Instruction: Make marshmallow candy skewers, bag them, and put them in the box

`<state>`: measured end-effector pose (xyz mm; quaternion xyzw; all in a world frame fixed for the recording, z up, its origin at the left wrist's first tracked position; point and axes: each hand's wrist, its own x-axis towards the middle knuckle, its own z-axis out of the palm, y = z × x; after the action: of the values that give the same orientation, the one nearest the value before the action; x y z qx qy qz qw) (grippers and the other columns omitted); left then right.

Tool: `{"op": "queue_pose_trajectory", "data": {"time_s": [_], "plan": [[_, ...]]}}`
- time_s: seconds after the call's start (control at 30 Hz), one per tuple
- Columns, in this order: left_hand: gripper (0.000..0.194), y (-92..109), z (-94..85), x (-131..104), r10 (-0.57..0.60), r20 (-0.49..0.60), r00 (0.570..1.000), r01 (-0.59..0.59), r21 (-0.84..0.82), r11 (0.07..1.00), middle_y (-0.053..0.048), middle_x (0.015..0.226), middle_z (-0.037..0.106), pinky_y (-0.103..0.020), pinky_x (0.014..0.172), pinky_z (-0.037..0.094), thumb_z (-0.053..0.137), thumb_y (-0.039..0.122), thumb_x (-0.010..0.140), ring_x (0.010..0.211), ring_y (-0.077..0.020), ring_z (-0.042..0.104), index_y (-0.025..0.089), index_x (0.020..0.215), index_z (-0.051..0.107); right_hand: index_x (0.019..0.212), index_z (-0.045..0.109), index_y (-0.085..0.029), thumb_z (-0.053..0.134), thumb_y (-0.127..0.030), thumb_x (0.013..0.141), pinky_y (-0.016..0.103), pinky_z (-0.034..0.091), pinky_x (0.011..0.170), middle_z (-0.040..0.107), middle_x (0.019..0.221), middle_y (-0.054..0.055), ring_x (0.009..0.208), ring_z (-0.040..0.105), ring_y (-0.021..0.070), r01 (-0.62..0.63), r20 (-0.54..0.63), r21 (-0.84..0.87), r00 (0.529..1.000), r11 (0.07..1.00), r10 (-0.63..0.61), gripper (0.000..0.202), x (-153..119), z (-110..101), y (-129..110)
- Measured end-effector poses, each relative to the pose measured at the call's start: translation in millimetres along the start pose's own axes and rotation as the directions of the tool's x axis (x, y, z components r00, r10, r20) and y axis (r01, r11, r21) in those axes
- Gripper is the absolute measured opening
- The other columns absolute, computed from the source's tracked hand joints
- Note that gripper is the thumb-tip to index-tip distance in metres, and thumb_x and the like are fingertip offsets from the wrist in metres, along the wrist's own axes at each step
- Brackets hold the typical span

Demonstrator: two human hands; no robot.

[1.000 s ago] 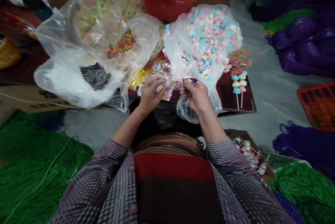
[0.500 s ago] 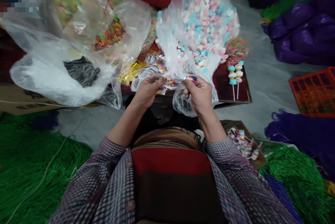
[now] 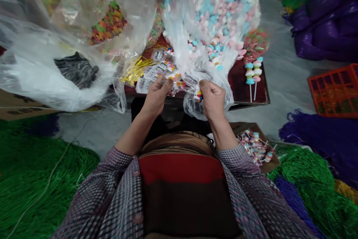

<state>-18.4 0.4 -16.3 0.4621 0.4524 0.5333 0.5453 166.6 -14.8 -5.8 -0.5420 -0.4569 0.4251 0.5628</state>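
Observation:
Just over the table's front edge, a small clear plastic bag [image 3: 189, 87] with bright printing is stretched between my two hands. My left hand [image 3: 156, 96] pinches one end of it, thumb on top. Its other end is pinched in my right hand [image 3: 214, 97], where a white, red and yellow patch shows by the thumb. Whether anything is inside the bag I cannot make out. Behind my left hand lie a pile of printed clear bags [image 3: 159, 68] and a bunch of gold twist ties [image 3: 137, 69]. Two candy skewers [image 3: 253, 72] lie beyond my right hand.
A large bag of pink, white and blue marshmallows [image 3: 223, 11] stands behind my hands. Colourful candy rings [image 3: 109, 23] fill an open bag at left, near dark grey strands [image 3: 77, 69]. A carton of wrapped candy skewers [image 3: 256, 147] sits low right, beside an orange crate [image 3: 334, 90].
The view has tipped slightly downward. My right hand has turned the bag's printed end downward by its thumb. Both hands keep their pinch on the bag.

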Motion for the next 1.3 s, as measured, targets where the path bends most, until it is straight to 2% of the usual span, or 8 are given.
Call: {"op": "queue_pose_trajectory", "data": {"time_s": [0.2,0.4,0.5,0.6,0.73,0.83,1.03,1.3], "plan": [[0.057,-4,-2.6,-1,-0.045,0.041,0.998,0.044,0.005,0.999,0.003,0.066,0.05,-0.028,0.055,0.051,0.069,0.079,0.079,0.058,-0.0102,0.054,0.024,0.079,0.053,0.086,0.075,-0.027,0.083,-0.061,0.075,0.029,0.056,0.074,0.074,0.085,-0.003,0.076,0.065,0.0133,0.056,0.076,0.01,0.995,0.998,-0.057,0.036,3,-10,3],[0.057,15,-5.8,-2,-0.019,0.168,0.986,0.015,0.029,0.999,0.004,0.068,0.058,-0.025,0.05,0.044,0.084,0.069,0.07,0.053,-0.0093,0.055,0.028,0.106,0.069,0.085,0.078,-0.025,0.079,-0.046,0.083,0.03,0.057,0.078,0.074,0.083,-0.003,0.078,0.066,0.0136,0.127,0.043,-0.045,0.991,0.991,-0.125,0.021,5,-16,4],[0.045,22,-6.6,-2,-0.063,0.243,0.968,0.04,0.098,0.994,0.003,0.065,0.061,-0.024,0.054,0.042,0.089,0.06,0.068,0.057,-0.009,0.052,0.022,0.086,0.077,0.085,0.077,-0.023,0.079,-0.051,0.082,0.029,0.056,0.076,0.073,0.08,-0.003,0.075,0.063,0.0125,0.133,0.034,-0.042,0.991,0.99,-0.132,0.029,4,-15,1],[0.04,20,-4.7,-1,-0.063,0.218,0.974,0.035,0.129,0.991,0.002,0.064,0.063,-0.023,0.057,0.041,0.088,0.057,0.069,0.06,-0.0086,0.051,0.02,0.073,0.076,0.09,0.077,-0.023,0.078,-0.063,0.08,0.03,0.056,0.077,0.075,0.086,-0.001,0.078,0.065,0.0134,0.086,0.054,-0.003,0.995,0.996,-0.086,0.041,2,-15,-4],[0.036,12,0.0,4,0.076,0.097,0.992,-0.082,0.058,0.995,0.003,0.066,0.065,-0.022,0.062,0.044,0.088,0.056,0.071,0.064,-0.0085,0.054,0.022,0.074,0.076,0.105,0.077,-0.025,0.066,-0.077,0.082,0.031,0.059,0.067,0.077,0.092,0.003,0.076,0.07,0.0164,-0.106,0.151,0.134,0.985,0.985,0.085,0.058,-3,-26,-10],[0.028,7,0.9,8,0.178,0.11,0.978,-0.187,0.084,0.979,0.001,0.074,0.069,-0.024,0.07,0.048,0.086,0.051,0.078,0.072,-0.0095,0.06,0.024,0.078,0.077,0.104,0.078,-0.026,0.079,-0.072,0.074,0.029,0.059,0.065,0.08,0.096,0.003,0.075,0.072,0.0161,-0.203,0.205,0.189,0.965,0.961,0.164,0.055,-8,-38,-13],[0.012,3,-4.2,14,0.342,0.276,0.898,-0.404,0.21,0.89,-0.001,0.084,0.073,-0.032,0.081,0.052,0.076,0.039,0.091,0.084,-0.0133,0.065,0.028,0.086,0.08,0.094,0.083,-0.025,0.088,-0.055,0.072,0.027,0.06,0.066,0.081,0.092,0.002,0.074,0.071,0.013,-0.195,0.21,0.193,0.966,0.962,0.153,0.037,-11,-57,-20],[0.007,1,-7.3,13,0.427,0.33,0.842,-0.512,0.239,0.825,-0.001,0.093,0.073,-0.034,0.086,0.054,0.075,0.038,0.092,0.092,-0.0143,0.067,0.033,0.093,0.081,0.093,0.085,-0.026,0.086,-0.044,0.077,0.028,0.058,0.062,0.081,0.084,0.0,0.061,0.065,0.009,-0.178,0.31,0.066,0.939,0.982,0.15,0.025,-9,-67,-29]]}}
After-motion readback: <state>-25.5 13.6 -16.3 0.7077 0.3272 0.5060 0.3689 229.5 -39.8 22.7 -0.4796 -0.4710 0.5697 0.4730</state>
